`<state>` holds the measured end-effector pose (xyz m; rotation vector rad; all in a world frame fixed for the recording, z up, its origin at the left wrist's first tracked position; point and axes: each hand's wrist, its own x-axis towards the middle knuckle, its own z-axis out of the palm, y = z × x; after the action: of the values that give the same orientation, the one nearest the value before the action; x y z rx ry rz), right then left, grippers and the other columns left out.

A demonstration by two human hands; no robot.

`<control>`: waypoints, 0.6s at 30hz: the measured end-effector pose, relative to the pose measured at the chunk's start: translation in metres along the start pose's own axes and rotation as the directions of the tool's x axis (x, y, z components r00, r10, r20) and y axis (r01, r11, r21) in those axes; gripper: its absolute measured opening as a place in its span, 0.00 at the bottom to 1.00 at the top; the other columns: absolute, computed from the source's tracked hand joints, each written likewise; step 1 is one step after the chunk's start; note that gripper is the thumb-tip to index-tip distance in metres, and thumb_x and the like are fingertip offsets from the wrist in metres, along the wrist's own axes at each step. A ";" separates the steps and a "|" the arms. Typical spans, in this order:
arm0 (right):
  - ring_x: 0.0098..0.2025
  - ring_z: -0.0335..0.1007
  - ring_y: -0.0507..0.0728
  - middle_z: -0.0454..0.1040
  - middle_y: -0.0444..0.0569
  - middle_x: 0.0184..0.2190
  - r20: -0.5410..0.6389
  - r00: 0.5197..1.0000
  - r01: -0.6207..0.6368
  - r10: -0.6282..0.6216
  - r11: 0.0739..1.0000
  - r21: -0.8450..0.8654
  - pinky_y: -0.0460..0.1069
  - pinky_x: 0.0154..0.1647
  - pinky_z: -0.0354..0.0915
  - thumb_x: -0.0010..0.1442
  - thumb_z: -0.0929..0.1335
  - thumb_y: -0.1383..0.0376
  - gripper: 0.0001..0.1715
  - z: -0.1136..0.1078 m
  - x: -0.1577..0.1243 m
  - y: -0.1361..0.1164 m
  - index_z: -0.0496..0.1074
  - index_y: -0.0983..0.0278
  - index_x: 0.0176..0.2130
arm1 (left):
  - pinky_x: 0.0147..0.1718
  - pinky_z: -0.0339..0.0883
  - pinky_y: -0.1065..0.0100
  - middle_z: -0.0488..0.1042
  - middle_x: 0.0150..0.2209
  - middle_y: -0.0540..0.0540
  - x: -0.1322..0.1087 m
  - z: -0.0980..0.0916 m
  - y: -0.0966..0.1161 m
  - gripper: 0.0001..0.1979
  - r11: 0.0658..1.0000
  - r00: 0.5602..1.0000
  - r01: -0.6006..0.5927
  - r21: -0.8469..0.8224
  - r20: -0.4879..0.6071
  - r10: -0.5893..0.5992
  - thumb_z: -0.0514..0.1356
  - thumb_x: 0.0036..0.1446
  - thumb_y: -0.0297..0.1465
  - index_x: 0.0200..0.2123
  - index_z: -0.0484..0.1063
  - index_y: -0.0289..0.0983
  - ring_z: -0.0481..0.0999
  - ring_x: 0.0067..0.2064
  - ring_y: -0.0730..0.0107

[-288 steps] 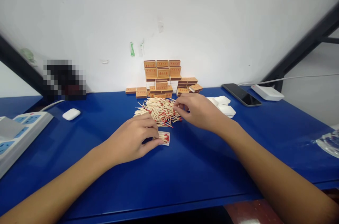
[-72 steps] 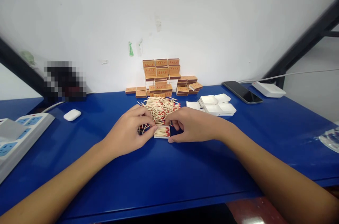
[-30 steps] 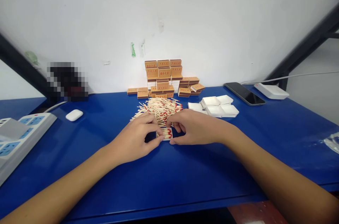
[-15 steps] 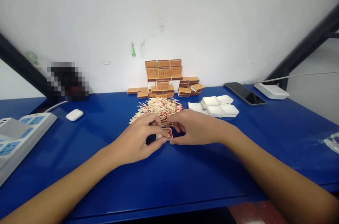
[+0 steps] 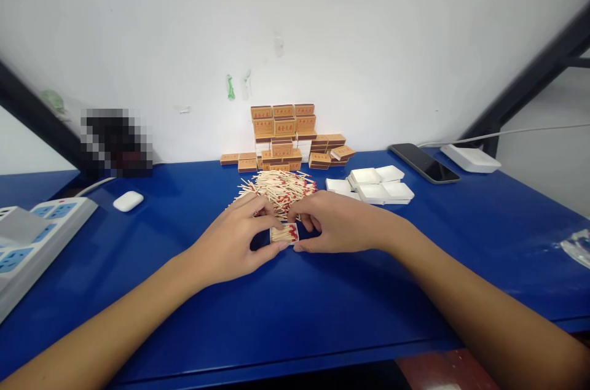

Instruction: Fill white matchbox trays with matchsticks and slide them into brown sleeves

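A small white matchbox tray lies on the blue table, filled with matches whose red heads point right. My left hand grips its left part, thumb along the front edge and bent fingers at the back. From the other side my right hand holds the tray's right end between its thumb at the front corner and curled fingers behind. Just beyond both hands spreads a heap of loose matches, partly covered by the fingers.
Orange matchboxes are stacked against the wall. White trays sit right of the heap. Farther right lie a phone and a white device. A white earphone case and a power strip are at the left.
My left index finger has drawn back from over the matches toward the tray's rear, and the left thumb has slid slightly left. More of the matches now shows. My right hand stays nearly still.
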<state>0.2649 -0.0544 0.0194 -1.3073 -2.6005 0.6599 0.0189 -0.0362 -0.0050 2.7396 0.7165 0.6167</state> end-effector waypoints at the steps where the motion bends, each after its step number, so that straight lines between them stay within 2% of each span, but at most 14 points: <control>1: 0.28 0.65 0.52 0.74 0.43 0.28 -0.003 1.000 0.000 0.000 1.000 0.002 0.49 0.28 0.52 0.59 0.75 0.56 0.14 0.000 0.000 0.000 0.73 0.62 0.36 | 0.48 0.69 0.54 0.73 0.44 0.42 0.000 0.000 0.000 0.10 1.000 1.000 -0.004 0.002 0.003 0.004 0.63 0.67 0.38 0.46 0.81 0.41 0.72 0.47 0.58; 5: 0.28 0.65 0.52 0.74 0.43 0.28 -0.013 1.000 0.019 -0.019 1.000 0.009 0.49 0.29 0.52 0.59 0.74 0.57 0.12 0.001 0.000 0.001 0.73 0.62 0.37 | 0.48 0.69 0.54 0.73 0.45 0.42 -0.001 -0.001 0.000 0.10 1.000 1.000 -0.003 0.006 0.008 0.003 0.64 0.67 0.38 0.45 0.80 0.41 0.72 0.47 0.57; 10: 0.29 0.64 0.52 0.73 0.42 0.28 -0.027 0.999 0.039 -0.039 0.999 -0.002 0.48 0.29 0.53 0.57 0.72 0.66 0.05 0.000 0.000 0.001 0.74 0.62 0.37 | 0.50 0.69 0.52 0.73 0.46 0.41 -0.002 0.001 0.000 0.10 1.000 1.000 0.000 0.025 0.019 0.000 0.63 0.67 0.39 0.43 0.80 0.40 0.72 0.49 0.56; 14: 0.29 0.63 0.52 0.71 0.41 0.28 -0.035 0.996 0.084 -0.084 0.996 0.005 0.48 0.30 0.54 0.55 0.69 0.72 0.09 -0.002 -0.001 0.000 0.74 0.62 0.38 | 0.50 0.69 0.53 0.74 0.46 0.41 -0.001 0.000 0.001 0.11 1.000 1.000 0.004 0.016 0.026 -0.004 0.64 0.66 0.40 0.45 0.78 0.40 0.73 0.49 0.56; 18: 0.31 0.64 0.53 0.72 0.43 0.30 -0.064 0.990 0.128 -0.126 0.992 0.018 0.48 0.32 0.55 0.54 0.68 0.75 0.13 -0.003 0.000 -0.001 0.75 0.62 0.38 | 0.50 0.70 0.51 0.76 0.46 0.42 -0.001 -0.002 0.004 0.21 0.998 0.998 0.062 0.021 0.029 -0.063 0.70 0.59 0.42 0.51 0.74 0.40 0.74 0.49 0.53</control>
<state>0.2652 -0.0546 0.0226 -1.1262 -2.5920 0.6138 0.0193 -0.0398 -0.0019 2.7266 0.8022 0.5568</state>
